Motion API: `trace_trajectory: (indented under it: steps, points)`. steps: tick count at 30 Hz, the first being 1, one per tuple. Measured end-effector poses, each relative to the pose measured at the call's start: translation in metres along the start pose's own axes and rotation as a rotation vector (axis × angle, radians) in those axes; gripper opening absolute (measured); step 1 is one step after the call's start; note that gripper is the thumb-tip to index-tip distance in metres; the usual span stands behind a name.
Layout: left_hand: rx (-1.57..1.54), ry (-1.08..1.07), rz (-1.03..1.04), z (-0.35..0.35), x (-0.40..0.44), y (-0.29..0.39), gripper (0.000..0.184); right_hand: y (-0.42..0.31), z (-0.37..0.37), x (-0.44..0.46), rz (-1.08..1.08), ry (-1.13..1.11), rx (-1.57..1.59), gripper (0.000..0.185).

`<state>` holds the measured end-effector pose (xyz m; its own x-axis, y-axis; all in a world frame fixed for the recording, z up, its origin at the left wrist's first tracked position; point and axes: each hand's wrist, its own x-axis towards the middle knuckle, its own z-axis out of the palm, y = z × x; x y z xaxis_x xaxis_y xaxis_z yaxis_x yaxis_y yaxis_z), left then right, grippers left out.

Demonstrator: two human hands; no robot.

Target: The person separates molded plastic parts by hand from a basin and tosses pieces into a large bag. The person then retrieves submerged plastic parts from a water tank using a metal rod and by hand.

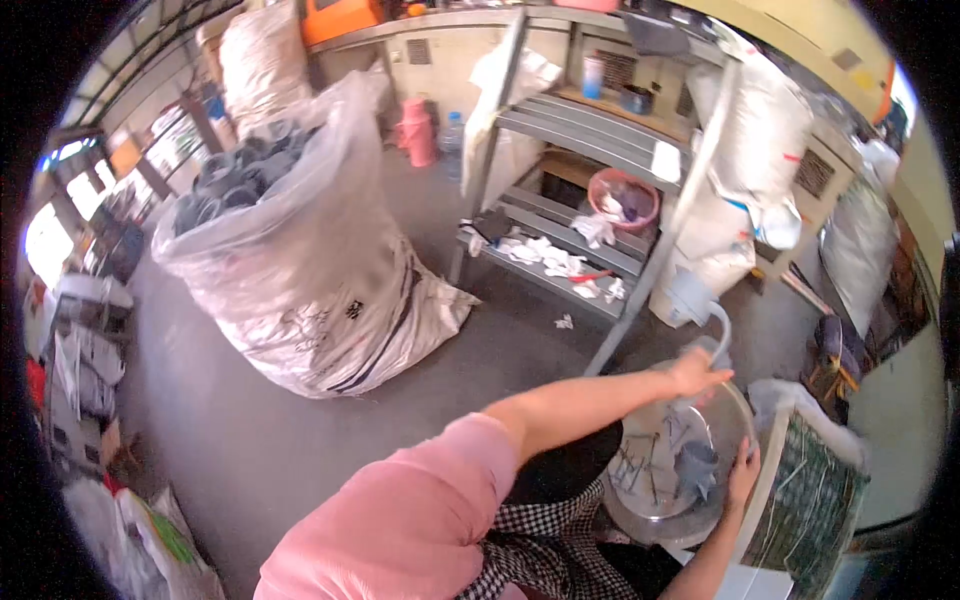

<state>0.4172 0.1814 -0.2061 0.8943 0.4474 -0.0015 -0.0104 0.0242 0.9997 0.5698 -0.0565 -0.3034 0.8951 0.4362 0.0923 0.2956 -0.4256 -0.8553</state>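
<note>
My left hand (pixel 695 376) is up over the far part of a round clear basin (pixel 622 508), with its fingers closed around a grey plastic fitting (pixel 692 298). The fitting's curved tube rises from my grip, and its wider body points away toward the rack; the hand is slightly blurred, so I cannot tell exactly how each finger sits. My right hand (pixel 742 470) is at the basin's right rim, fingers partly curled against it.

Inside the basin I see a second grey part (pixel 697 466) on the right and several thin rod-like pieces (pixel 640 468) scattered to its left. A framed panel (pixel 808 490) with a dark green surface stands just right of the basin.

On the left, a large sack (pixel 330 310) is filled with grey cup-shaped parts (pixel 240 175). Dark printing runs across its lower front, including a compact black mark, but it is too small and creased for me to read. Farther off, a metal rack (pixel 590 125) holds a pink basket (pixel 624 196), white scraps (pixel 545 257) and a blank-looking white card (pixel 667 161). I can make out no brand on the pink jug (pixel 418 134) or the blue-capped bottle (pixel 453 140) between sack and rack.
</note>
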Motion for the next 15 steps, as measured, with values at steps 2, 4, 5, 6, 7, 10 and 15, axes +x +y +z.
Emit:
trace_trajectory:
  steps: [2,4,5,6,7,10,15]
  points:
    - [0.266,0.13,-0.058,-0.047,-0.022,0.015,0.047,0.021,-0.001,0.007,-0.133,0.068,-0.208,0.047]
    - [0.412,0.211,-0.161,-0.111,-0.065,0.055,0.046,0.02,0.0,0.006,-0.253,0.152,-0.416,0.049]
    - [0.498,0.294,-0.193,-0.148,-0.078,0.06,0.045,0.017,-0.003,0.006,-0.224,0.138,-0.47,0.047]
    - [0.395,0.36,-0.191,-0.176,-0.11,0.097,0.047,0.007,-0.008,0.004,-0.193,0.125,-0.524,0.046]
    - [0.512,0.5,0.026,-0.213,-0.128,0.114,0.046,-0.021,-0.01,-0.003,-0.1,0.116,-0.547,0.044]
    - [0.606,0.83,0.107,-0.32,-0.192,0.208,0.035,-0.005,-0.013,0.007,-0.139,0.408,-0.512,0.038]
    - [1.275,1.281,-0.24,-0.517,-0.285,0.289,0.054,0.102,-0.035,0.055,-0.239,0.244,-1.402,0.048]
